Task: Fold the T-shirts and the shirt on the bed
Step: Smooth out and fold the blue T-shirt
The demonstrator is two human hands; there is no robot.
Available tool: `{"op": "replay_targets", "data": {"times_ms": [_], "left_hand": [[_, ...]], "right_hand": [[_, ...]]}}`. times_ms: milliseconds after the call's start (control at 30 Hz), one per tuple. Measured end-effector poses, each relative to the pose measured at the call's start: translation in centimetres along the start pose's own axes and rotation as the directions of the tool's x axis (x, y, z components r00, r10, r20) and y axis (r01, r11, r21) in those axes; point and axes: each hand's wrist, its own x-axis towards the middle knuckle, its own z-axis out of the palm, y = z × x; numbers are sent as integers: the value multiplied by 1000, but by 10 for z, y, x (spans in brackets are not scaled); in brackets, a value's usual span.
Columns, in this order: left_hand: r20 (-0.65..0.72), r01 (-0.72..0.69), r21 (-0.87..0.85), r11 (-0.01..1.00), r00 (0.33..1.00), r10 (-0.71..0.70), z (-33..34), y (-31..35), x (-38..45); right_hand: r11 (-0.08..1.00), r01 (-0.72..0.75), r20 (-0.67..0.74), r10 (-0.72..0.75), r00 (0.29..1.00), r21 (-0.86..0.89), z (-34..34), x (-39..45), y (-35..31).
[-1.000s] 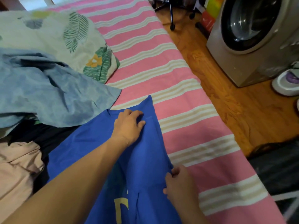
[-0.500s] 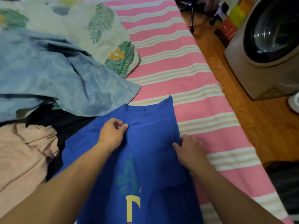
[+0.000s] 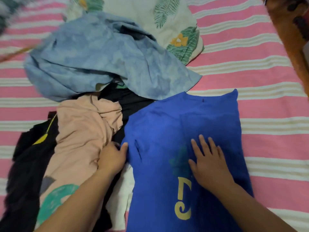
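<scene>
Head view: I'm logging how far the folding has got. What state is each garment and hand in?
blue T-shirt: spread flat, right side folded in
right hand: flat on the blue T-shirt, fingers straight
left hand: at the T-shirt's left edge, fingers hidden
peach T-shirt: crumpled, unfolded
light blue shirt: crumpled, unfolded
black garment: bunched under the pile

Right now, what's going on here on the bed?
A person is folding laundry on a pink striped bed. The right hand lies flat, fingers spread, on a blue T-shirt with one side already folded in. The left hand rests at the shirt's other edge, beside a peach T-shirt. A light blue shirt and dark clothes lie unfolded in the pile.
</scene>
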Motion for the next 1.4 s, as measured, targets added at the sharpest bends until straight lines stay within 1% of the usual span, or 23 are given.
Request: {"op": "replay_targets", "data": {"times_ms": [133, 200, 267, 367, 400, 433, 467, 500, 533, 567, 600, 633, 667, 700, 767, 833, 933, 1000, 1067, 1167, 1267, 1333, 1400], "left_hand": [[252, 147, -142, 979, 962, -108, -5, 21, 15], [208, 181, -196, 964, 968, -139, -12, 23, 9], [153, 251, -344, 905, 966, -209, -16, 18, -1], [218, 284, -712, 642, 959, -183, -22, 31, -30], [145, 209, -776, 594, 977, -154, -22, 37, -39], [-2, 46, -787, 615, 997, -77, -24, 45, -50], [-158, -158, -716, 680, 985, 63, -23, 54, -60], [-244, -382, -587, 714, 924, 294, -24, 67, -75], [-216, -586, -434, 685, 805, 552, -18, 78, -90], [-84, -729, -310, 611, 661, 746, -10, 88, -104], [101, -796, -248, 551, 545, 832, 1, 93, -117], [260, -810, -234, 538, 481, 837, 15, 91, -127], [333, -793, -238, 561, 476, 814, 26, 87, -135], [338, -760, -244, 602, 516, 787, 37, 80, -142], [237, -682, -241, 691, 649, 723, 48, 57, -149], [116, -625, -147, 767, 759, 641, 52, 25, -149], [45, -546, 33, 837, 837, 545, 49, -22, -143], [26, -601, 154, 785, 796, 604, 44, -40, -138], [6, -693, 228, 684, 703, 711, 42, -37, -133], [3, -790, 247, 562, 580, 814, 50, -1, -125], [10, -802, 261, 537, 559, 829, 77, 38, -112], [25, -793, 292, 534, 564, 825, 92, 51, -102], [10, -785, 301, 541, 570, 822, 94, 53, -98]], "right_hand": [[992, -15, 178, -8, 984, 127, -24, 5, 3], [936, -79, 180, 17, 984, 343, -40, 0, 3], [854, -120, 155, 46, 987, 507, -53, -8, 4], [741, -156, 160, 67, 985, 653, -68, -24, 4], [716, -170, 173, 70, 983, 677, -72, -32, 5], [695, -182, 186, 71, 980, 696, -74, -39, 6], [670, -202, 203, 78, 976, 715, -75, -46, 8], [634, -230, 222, 94, 971, 738, -75, -53, 11], [585, -264, 240, 120, 963, 767, -74, -59, 14], [528, -299, 257, 154, 954, 795, -73, -66, 17], [472, -335, 276, 190, 942, 816, -70, -71, 22], [422, -366, 291, 233, 928, 829, -67, -76, 27], [392, -394, 303, 274, 912, 831, -63, -80, 33], [386, -414, 310, 303, 901, 824, -61, -84, 38], [433, -425, 298, 331, 895, 795, -58, -89, 44], [499, -400, 262, 324, 909, 769, -58, -88, 43], [641, -286, 176, 232, 957, 712, -58, -70, 26], [735, -189, 112, 154, 982, 652, -56, -49, 7], [794, -102, 49, 91, 995, 600, -57, -26, -13], [828, -150, 74, 131, 989, 540, -55, 15, -30], [778, -310, 208, 233, 950, 546, -60, 50, -35], [831, -309, 272, 199, 941, 462, -65, 62, -33], [781, -332, 302, 193, 934, 528, -72, 68, -32]]}}
